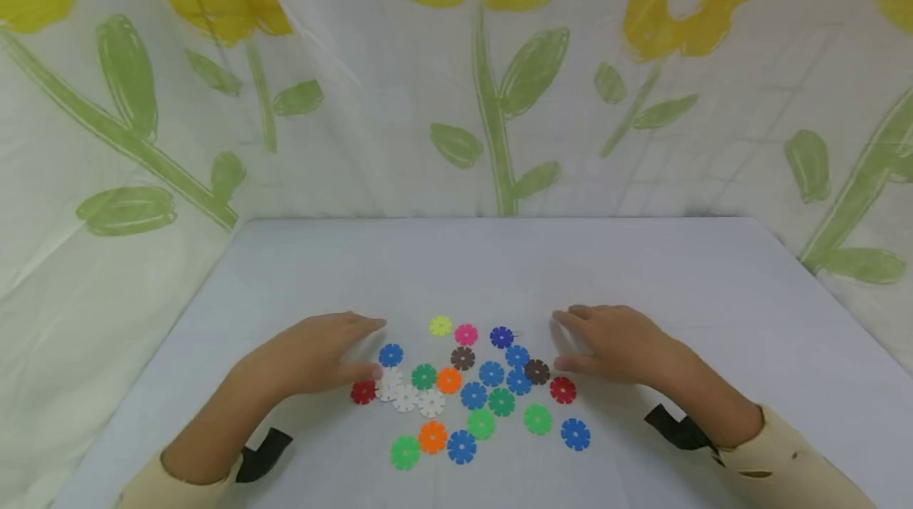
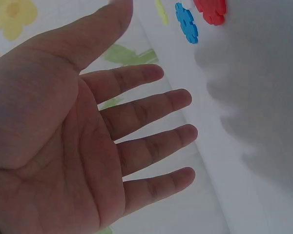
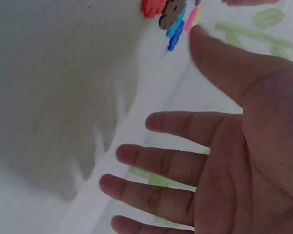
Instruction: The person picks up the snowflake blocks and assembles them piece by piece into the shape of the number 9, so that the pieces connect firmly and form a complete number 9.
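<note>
Several flat, flower-shaped plastic discs lie scattered on the white table (image 1: 642, 263) between my hands. Among them are a yellow disc (image 1: 441, 326), a pink disc (image 1: 466, 334), a brown disc (image 1: 536, 371), white discs (image 1: 406, 398) and a red disc (image 1: 363, 392). My left hand (image 1: 324, 354) hovers at the left edge of the pile, fingers straight and spread, palm down, holding nothing. My right hand (image 1: 613, 342) hovers at the pile's right edge, equally spread and empty. The left wrist view shows the open palm (image 2: 73, 146) with a blue disc (image 2: 186, 22) beyond it.
A white cloth with yellow flowers and green stems (image 1: 492, 97) hangs behind and beside the table. The table's far edge (image 1: 492, 218) meets this cloth. Black wrist straps (image 1: 678, 430) sit on both forearms.
</note>
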### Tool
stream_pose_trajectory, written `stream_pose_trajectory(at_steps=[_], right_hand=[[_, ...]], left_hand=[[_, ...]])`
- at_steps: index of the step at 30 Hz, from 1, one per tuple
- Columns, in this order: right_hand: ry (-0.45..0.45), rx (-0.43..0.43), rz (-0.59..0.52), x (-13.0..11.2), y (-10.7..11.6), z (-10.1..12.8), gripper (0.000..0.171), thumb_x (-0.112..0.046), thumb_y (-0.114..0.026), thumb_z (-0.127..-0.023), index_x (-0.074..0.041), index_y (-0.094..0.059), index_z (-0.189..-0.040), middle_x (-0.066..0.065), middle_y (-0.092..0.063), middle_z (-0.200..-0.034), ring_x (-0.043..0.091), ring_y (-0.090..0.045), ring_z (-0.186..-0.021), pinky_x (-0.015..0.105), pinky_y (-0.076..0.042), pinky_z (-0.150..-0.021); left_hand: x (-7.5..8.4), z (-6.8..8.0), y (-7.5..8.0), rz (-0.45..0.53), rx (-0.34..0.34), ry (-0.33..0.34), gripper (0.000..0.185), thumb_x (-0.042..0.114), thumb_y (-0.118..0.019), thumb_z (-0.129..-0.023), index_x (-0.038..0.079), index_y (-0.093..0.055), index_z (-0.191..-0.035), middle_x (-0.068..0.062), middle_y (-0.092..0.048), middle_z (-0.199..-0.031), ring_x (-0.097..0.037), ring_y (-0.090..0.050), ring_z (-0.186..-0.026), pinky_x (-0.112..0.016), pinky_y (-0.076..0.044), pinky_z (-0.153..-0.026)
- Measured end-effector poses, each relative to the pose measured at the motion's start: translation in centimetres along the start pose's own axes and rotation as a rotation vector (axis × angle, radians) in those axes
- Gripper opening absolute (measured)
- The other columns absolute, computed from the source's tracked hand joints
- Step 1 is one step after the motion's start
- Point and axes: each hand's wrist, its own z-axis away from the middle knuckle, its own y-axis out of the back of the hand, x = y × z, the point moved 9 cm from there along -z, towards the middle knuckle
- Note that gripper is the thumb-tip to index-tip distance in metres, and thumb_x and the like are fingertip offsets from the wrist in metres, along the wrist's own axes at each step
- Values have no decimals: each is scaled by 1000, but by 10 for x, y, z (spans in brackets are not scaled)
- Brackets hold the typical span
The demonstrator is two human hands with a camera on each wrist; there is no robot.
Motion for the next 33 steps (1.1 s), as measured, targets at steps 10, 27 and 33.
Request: stream_pose_trajectory(at_steps=[10, 27, 33], right_hand=[[14, 84, -20, -31, 0, -47, 19, -28, -76, -90, -12, -71, -100, -3, -61, -79, 13, -56, -70, 25, -50, -62], [-77, -137, -157, -45, -19, -82, 34, -35, -77, -89, -10, -60, -103, 0, -53, -81, 17, -55, -73, 26, -52, -66], [-83, -172, -262, -41, -24, -87, 31, -31, -78, -89, -12, -56, -101, -1, -55, -81, 15, -56, -75, 26, -52, -70]], left_hand=[[39, -47, -4, -88, 19, -116, 53, 38, -75, -90, 12, -63, -135, -6, -64, -128, -25, -59, -118, -44, -50, -98], [70, -119, -20, 4, -37, -135, 28, 33, -81, -87, 18, -67, -106, 3, -55, -95, -16, -54, -89, -29, -51, -82], [74, -123, -19, 80, -63, -177, 25, 26, -83, -84, 17, -64, -96, 1, -54, -90, -17, -52, -87, -28, -49, -78]])
